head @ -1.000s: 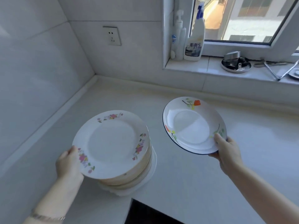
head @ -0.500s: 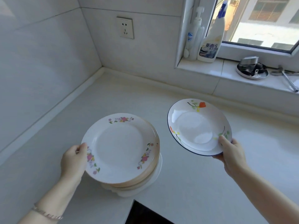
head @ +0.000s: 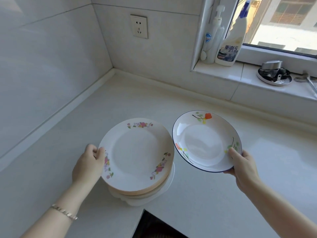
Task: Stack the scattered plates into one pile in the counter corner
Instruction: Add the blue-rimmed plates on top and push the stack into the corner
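A pile of several plates (head: 137, 153) with pink flower rims is held tilted above the white counter (head: 120, 103), near its front edge. My left hand (head: 89, 164) grips the pile's left rim. To the right, my right hand (head: 240, 166) holds a shallow blue-rimmed plate (head: 204, 143) with a red flower by its lower right rim, tilted toward me and just right of the pile. The counter corner (head: 113, 70) lies beyond, at the back left.
A wall socket (head: 139, 26) sits above the corner. On the windowsill at the right stand a pump bottle (head: 211, 40) and a spray cleaner bottle (head: 230, 43), with a round metal dish (head: 274, 76) further right. A dark gap (head: 154, 225) opens below the counter's front edge.
The view has swung down and left, so the corner sits more central. Both hands keep their plates; the blue-rimmed plate has drawn closer to the pile.
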`<state>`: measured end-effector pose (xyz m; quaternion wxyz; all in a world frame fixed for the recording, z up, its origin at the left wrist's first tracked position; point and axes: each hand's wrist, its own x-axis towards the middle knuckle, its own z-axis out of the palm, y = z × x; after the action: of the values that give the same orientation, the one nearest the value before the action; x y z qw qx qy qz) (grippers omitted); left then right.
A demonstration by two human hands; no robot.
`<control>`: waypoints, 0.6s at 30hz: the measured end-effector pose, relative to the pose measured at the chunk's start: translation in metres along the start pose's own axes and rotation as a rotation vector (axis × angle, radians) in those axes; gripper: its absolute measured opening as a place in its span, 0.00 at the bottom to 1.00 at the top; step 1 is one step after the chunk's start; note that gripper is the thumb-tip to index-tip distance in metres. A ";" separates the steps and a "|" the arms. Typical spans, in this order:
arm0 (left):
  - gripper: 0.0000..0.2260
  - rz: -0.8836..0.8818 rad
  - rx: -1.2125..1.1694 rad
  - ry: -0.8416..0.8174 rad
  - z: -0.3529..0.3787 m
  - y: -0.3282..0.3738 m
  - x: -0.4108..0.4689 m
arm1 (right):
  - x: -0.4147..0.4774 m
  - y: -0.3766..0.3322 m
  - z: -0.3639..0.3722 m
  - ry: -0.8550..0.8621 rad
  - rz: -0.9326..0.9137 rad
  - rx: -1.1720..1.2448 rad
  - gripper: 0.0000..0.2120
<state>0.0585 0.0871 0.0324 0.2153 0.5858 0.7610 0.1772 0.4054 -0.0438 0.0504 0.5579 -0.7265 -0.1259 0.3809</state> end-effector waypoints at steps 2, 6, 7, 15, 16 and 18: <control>0.20 -0.112 -0.325 -0.039 0.006 0.000 -0.008 | -0.002 0.002 0.000 0.003 0.001 -0.005 0.06; 0.23 -0.204 -0.735 -0.128 0.014 0.008 -0.029 | -0.004 0.006 0.001 0.002 0.014 -0.008 0.06; 0.22 -0.200 -0.775 -0.126 0.014 0.011 -0.034 | -0.005 0.007 0.002 0.004 0.016 -0.007 0.06; 0.22 -0.196 -0.893 -0.139 0.013 0.009 -0.037 | -0.016 0.003 0.008 -0.040 -0.036 -0.033 0.05; 0.22 -0.195 -0.892 -0.140 0.013 0.009 -0.037 | -0.019 0.000 0.013 -0.058 -0.061 -0.046 0.05; 0.22 -0.204 -0.898 -0.144 0.013 0.009 -0.038 | -0.025 -0.008 0.025 -0.109 -0.107 -0.076 0.04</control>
<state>0.0814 0.0532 0.0306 0.5161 0.3677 0.6458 0.4259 0.3724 -0.0382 0.0655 0.5418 -0.7176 -0.2093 0.3844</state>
